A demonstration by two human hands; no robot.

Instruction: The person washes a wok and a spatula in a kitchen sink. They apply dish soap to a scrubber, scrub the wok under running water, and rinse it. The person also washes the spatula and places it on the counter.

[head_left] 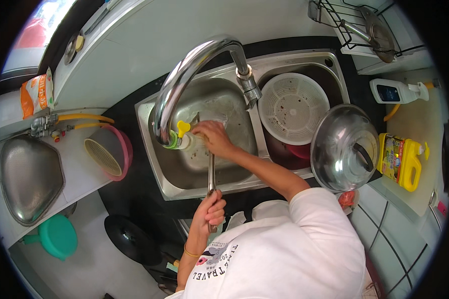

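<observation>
My left hand grips the handle of a long-handled metal utensil at the sink's front edge. The handle points away from me into the left basin of a stainless-steel double sink. My right hand is curled over the utensil's far end, and its fingers hide most of the head. Just left of those fingers is the faucet nozzle, with a green ring and a yellow lever. Water seems to stream from it towards my right hand. The chrome faucet spout arches high over this basin.
A white plastic colander rests over something red in the right basin. Beside it a domed metal lid overlaps the sink's rim. At right stand a yellow jug and a spray bottle. A pink basin stands at left.
</observation>
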